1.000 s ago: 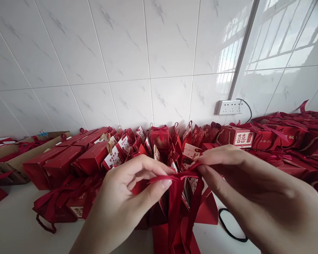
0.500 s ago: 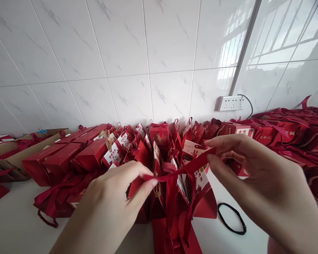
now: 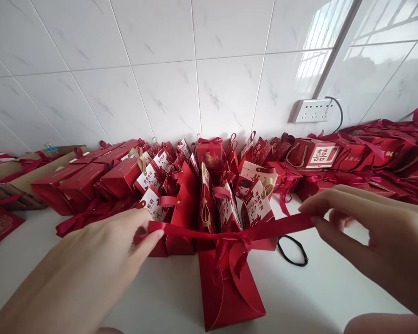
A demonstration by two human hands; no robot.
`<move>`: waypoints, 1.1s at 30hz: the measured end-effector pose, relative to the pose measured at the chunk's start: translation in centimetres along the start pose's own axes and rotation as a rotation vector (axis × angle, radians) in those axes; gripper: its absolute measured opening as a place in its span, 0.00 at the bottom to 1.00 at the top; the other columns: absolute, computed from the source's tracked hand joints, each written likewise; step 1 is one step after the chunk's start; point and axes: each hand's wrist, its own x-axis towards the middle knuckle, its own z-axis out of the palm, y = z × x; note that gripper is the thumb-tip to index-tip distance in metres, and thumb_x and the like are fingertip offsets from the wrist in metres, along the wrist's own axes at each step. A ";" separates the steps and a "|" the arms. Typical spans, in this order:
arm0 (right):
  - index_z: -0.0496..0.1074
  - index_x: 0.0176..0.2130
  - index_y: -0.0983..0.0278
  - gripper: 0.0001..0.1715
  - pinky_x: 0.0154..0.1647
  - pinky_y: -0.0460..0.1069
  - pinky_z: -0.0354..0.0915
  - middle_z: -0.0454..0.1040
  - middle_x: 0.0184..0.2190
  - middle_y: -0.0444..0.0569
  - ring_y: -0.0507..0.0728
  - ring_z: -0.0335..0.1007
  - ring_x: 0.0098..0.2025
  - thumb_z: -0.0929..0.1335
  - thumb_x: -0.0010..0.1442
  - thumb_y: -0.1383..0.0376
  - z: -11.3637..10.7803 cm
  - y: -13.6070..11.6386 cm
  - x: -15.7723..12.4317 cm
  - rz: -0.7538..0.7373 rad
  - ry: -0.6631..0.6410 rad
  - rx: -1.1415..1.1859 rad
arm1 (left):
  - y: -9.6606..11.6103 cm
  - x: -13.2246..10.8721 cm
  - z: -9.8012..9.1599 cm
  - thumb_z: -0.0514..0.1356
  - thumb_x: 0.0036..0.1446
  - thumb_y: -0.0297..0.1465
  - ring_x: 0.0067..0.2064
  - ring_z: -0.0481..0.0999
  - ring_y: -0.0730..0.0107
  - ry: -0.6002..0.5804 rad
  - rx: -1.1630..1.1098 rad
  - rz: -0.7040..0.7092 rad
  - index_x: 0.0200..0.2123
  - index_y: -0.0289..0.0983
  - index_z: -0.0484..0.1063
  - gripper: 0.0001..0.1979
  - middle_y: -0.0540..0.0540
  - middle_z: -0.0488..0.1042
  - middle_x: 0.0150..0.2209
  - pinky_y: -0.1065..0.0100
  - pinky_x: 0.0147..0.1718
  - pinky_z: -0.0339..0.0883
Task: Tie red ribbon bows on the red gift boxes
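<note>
A red gift box with curved flaps stands in front of me on the white table. Across its top runs a red ribbon, knotted near the middle with short loops hanging below. My left hand pinches one ribbon end between thumb and forefinger. The other end is pinched by my right hand, and the ribbon is stretched nearly level between them. Behind the ribbon stand rows of small red and white printed boxes.
More red boxes line the wall on the left, beside brown cardboard. Many ribboned boxes are piled on the right. A black elastic loop lies on the table. A power strip is on the tiled wall.
My hands have moved apart, pulling the ribbon longer and straighter, with its knot down at the box top. The view has tilted down, showing more of the front box.
</note>
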 end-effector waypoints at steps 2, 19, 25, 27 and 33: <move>0.67 0.36 0.55 0.07 0.16 0.46 0.56 0.76 0.27 0.42 0.51 0.64 0.14 0.62 0.56 0.65 -0.1 0.1 -0.4 -0.062 0.034 -0.082 | -0.9 -0.9 0.4 0.48 0.60 0.41 0.22 0.71 0.63 -0.105 -0.009 -0.043 0.26 0.43 0.65 0.15 0.49 0.73 0.22 0.68 0.22 0.48; 0.72 0.33 0.61 0.13 0.30 0.54 0.64 0.78 0.29 0.54 0.63 0.73 0.29 0.59 0.56 0.65 5.1 5.1 -6.2 0.478 -0.545 0.015 | -2.1 -7.1 6.3 0.44 0.61 0.34 0.32 0.79 0.53 -0.636 -0.137 -0.227 0.30 0.41 0.66 0.13 0.43 0.77 0.29 0.64 0.26 0.59; 0.73 0.40 0.62 0.21 0.39 0.54 0.66 0.76 0.43 0.56 0.62 0.74 0.38 0.61 0.62 0.51 6.2 1.8 -5.5 0.352 -0.481 0.276 | 1.7 -6.8 7.0 0.49 0.61 0.40 0.55 0.72 0.54 -0.220 -0.489 -0.126 0.49 0.39 0.69 0.19 0.40 0.72 0.54 0.60 0.49 0.67; 0.73 0.40 0.62 0.22 0.41 0.53 0.65 0.76 0.42 0.53 0.59 0.72 0.39 0.61 0.64 0.49 6.4 0.0 -4.0 0.189 -0.585 0.492 | 3.1 -5.7 6.7 0.48 0.63 0.45 0.51 0.74 0.61 -0.348 -0.735 -0.053 0.46 0.41 0.70 0.19 0.45 0.74 0.50 0.65 0.48 0.67; 0.65 0.29 0.64 0.28 0.30 0.47 0.58 0.69 0.27 0.44 0.52 0.63 0.30 0.73 0.50 0.43 9.6 -1.3 0.4 0.055 -1.039 0.937 | 4.2 -0.8 7.4 0.61 0.50 0.55 0.24 0.58 0.76 -0.966 -0.911 0.150 0.23 0.36 0.62 0.27 0.55 0.61 0.22 0.72 0.22 0.48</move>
